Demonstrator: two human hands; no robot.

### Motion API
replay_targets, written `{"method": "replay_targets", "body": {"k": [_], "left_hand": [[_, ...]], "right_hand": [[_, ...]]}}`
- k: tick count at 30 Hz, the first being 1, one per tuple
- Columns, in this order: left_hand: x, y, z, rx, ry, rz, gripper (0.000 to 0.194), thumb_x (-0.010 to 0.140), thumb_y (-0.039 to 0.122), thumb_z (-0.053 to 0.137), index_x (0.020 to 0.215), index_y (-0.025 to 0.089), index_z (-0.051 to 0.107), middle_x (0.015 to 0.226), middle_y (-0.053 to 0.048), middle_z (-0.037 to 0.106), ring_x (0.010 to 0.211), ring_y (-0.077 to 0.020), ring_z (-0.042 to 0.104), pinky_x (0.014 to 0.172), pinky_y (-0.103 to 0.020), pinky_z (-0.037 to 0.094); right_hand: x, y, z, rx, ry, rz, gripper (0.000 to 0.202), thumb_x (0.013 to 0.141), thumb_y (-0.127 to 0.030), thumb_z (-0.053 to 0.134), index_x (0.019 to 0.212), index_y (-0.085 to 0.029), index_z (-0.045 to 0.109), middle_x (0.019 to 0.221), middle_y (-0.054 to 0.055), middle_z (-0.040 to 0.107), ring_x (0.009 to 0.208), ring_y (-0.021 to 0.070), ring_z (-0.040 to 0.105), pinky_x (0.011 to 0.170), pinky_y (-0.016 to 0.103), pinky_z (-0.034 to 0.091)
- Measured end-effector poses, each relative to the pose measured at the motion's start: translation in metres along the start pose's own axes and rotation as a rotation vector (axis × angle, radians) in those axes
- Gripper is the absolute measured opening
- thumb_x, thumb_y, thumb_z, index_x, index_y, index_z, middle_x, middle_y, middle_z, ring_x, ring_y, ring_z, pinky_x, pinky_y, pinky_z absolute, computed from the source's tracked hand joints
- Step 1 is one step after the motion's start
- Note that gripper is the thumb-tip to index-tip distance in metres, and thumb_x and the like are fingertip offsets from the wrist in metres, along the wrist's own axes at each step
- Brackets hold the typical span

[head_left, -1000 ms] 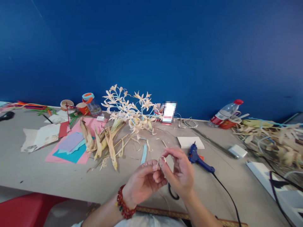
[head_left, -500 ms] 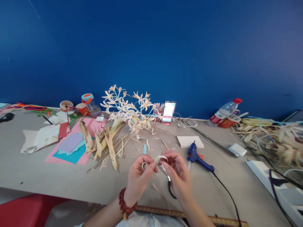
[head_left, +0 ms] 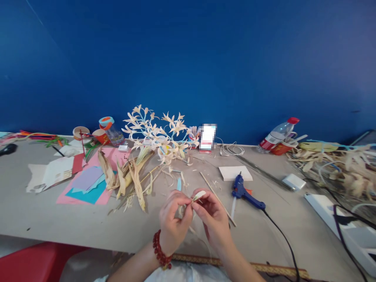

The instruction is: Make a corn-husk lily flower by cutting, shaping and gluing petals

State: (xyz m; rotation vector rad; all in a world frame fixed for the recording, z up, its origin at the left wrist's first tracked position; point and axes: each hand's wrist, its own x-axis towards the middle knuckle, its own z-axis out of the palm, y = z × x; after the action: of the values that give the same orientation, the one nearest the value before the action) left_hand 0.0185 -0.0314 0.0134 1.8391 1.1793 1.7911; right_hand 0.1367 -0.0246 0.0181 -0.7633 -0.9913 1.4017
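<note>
Cream-coloured and shaped like a slim petal, the husk piece [head_left: 200,194] now lies flatter across the fingertips; half a second ago it showed as a thin arch, and before that as a small loop. Its broad face has come into view, with the free end pointing up and to the right. For the work in hand, I read that as a turn or a reshaping by the fingers, with no tool in use.

The grip is a fine one on both sides. The left hand [head_left: 174,215] has its thumb and forefinger pinched together at the lower end of the piece, with hardly any gap between them; the right hand [head_left: 214,216] closes its thumb and forefinger on it just beside, its other fingers curled behind. The two sets of fingertips almost meet — whether they touch is too small to tell. Another pale curl [head_left: 180,211] shows under the left fingers, and I cannot tell if it belongs to the same piece.

All this is held above the near part of the table [head_left: 132,231]. A thin stick [head_left: 216,194] slants away beside the right hand, showing more of its length than before, and the blue hot glue gun [head_left: 241,190] lies farther right. Beyond the hands stand husk flowers [head_left: 157,137], with dried corn husks [head_left: 136,182] to their left.
</note>
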Motion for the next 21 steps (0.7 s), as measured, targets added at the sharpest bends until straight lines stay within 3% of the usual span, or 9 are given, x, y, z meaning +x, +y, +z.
{"method": "replay_targets", "body": {"k": [8,14,18,21], "left_hand": [[0.003,0.000,0.003,0.139,0.019,0.133,0.022,0.081,0.002,0.058,0.089,0.022,0.057,0.074,-0.001,0.063,0.073,-0.0167,0.061,0.073,-0.034,0.052],[0.004,0.002,0.004,0.204,0.019,0.172,0.022,0.080,0.001,0.058,0.089,0.022,0.057,0.075,-0.001,0.065,0.074,-0.0172,0.061,0.076,-0.036,0.051],[0.002,0.002,0.005,0.148,0.011,0.123,0.023,0.081,0.001,0.058,0.089,0.022,0.058,0.075,-0.001,0.064,0.073,-0.0169,0.060,0.075,-0.035,0.051],[-0.001,0.004,0.004,0.043,-0.020,-0.047,0.017,0.083,0.006,0.058,0.088,0.022,0.060,0.079,-0.002,0.065,0.077,-0.0168,0.061,0.075,-0.031,0.050]], "right_hand": [[0.000,0.009,0.001,0.073,0.090,-0.082,0.009,0.078,-0.024,0.077,0.077,-0.022,0.068,0.080,-0.002,0.056,0.076,0.0127,0.053,0.071,0.022,0.044],[-0.002,0.013,0.004,0.097,0.154,-0.054,0.012,0.075,-0.025,0.079,0.075,-0.022,0.067,0.077,-0.002,0.056,0.073,0.0126,0.051,0.069,0.021,0.044],[-0.002,0.012,0.005,0.084,0.177,-0.058,0.013,0.075,-0.024,0.079,0.073,-0.022,0.067,0.075,-0.002,0.054,0.073,0.0127,0.050,0.068,0.022,0.043],[0.000,0.010,0.004,0.076,0.174,-0.065,0.012,0.076,-0.024,0.078,0.072,-0.022,0.067,0.076,-0.002,0.053,0.073,0.0129,0.050,0.068,0.022,0.044]]}}
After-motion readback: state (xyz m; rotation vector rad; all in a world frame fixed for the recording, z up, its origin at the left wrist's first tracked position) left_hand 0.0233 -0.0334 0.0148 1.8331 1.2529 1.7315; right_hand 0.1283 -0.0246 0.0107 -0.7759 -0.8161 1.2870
